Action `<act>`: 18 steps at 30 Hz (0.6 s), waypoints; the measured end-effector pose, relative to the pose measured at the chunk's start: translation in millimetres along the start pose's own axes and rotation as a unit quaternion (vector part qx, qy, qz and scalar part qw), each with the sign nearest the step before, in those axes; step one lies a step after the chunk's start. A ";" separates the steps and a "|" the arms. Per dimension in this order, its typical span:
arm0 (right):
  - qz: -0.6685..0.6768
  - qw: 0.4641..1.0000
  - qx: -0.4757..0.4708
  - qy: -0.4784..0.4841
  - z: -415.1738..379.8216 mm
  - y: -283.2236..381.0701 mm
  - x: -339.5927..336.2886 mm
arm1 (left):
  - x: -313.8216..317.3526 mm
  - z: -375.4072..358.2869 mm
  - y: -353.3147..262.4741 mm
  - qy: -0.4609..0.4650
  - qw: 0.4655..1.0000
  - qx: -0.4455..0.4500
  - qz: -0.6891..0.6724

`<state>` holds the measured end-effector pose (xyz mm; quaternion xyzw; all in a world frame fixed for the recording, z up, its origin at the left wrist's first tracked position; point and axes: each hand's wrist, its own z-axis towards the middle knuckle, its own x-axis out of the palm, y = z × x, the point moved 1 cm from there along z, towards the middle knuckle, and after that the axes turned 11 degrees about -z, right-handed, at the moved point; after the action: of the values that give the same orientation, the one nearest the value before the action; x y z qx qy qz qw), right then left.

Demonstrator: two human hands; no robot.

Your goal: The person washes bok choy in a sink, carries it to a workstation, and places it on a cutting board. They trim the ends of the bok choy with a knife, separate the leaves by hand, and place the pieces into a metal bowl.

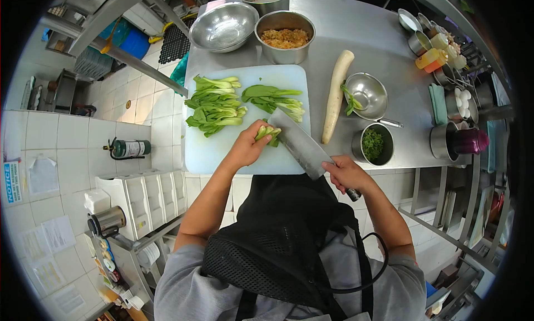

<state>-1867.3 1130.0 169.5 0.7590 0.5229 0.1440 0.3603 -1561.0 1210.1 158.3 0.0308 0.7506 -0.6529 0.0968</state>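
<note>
My left hand (pixel 249 145) is closed round a small bunch of bok choy (pixel 269 133) above the white cutting board (pixel 222 154). In my right hand (pixel 346 173) is the black handle of a cleaver (pixel 300 145), its broad blade slanting up and left across the board's right side. The blade's far end comes right up beside the held bok choy. A large pile of leafy bok choy pieces (pixel 216 105) lies at the board's left. Farther right on the board rests a smaller group of cut greens (pixel 275 100).
Right of the board lies a long white daikon (pixel 337 93), beside a steel bowl with a handle (pixel 374 101) and a pot of chopped herbs (pixel 372 144). Behind the board stand a wide steel bowl (pixel 223 26) and a pot of brownish food (pixel 285 38). Bottles (pixel 431 60) line the right edge.
</note>
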 end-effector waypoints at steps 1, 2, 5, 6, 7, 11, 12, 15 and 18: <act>-0.016 1.000 0.006 -0.001 2.3 -1.7 1.5 | -5.5 -1.3 -2.6 0.018 0.998 -0.025 -0.056; -0.032 0.999 0.012 -0.002 4.1 -1.9 1.8 | -12.1 -2.6 -6.2 0.036 0.992 -0.049 -0.111; -0.035 0.999 0.013 -0.013 0.8 2.6 0.8 | -44.7 -14.1 -34.0 -0.014 0.985 0.071 -0.159; -0.035 0.999 0.013 -0.013 0.5 2.3 -0.1 | -62.8 -18.4 -34.3 -0.027 0.963 0.068 -0.259; -0.033 0.999 0.009 -0.024 -0.2 1.2 -0.8 | -78.9 -21.8 -35.3 -0.040 0.932 0.063 -0.355; -0.034 0.999 0.007 -0.028 1.1 -0.9 -0.4 | -98.7 -21.4 -40.5 -0.121 0.952 0.076 -0.271; -0.034 0.999 0.006 -0.028 1.2 -0.3 -0.3 | -87.5 -21.6 -36.2 -0.106 0.980 0.048 -0.164; -0.031 0.999 0.008 -0.027 -0.1 -2.0 2.4 | -35.3 -24.8 -15.3 0.020 0.992 0.094 0.084; -0.050 0.998 -0.025 -0.030 0.5 -4.1 0.9 | 11.6 -28.8 -8.3 0.070 0.963 0.113 0.234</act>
<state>-1869.5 1131.4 166.2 0.7270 0.5451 0.1157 0.4012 -1576.8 1236.4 167.9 0.2616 0.6487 -0.6889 0.1901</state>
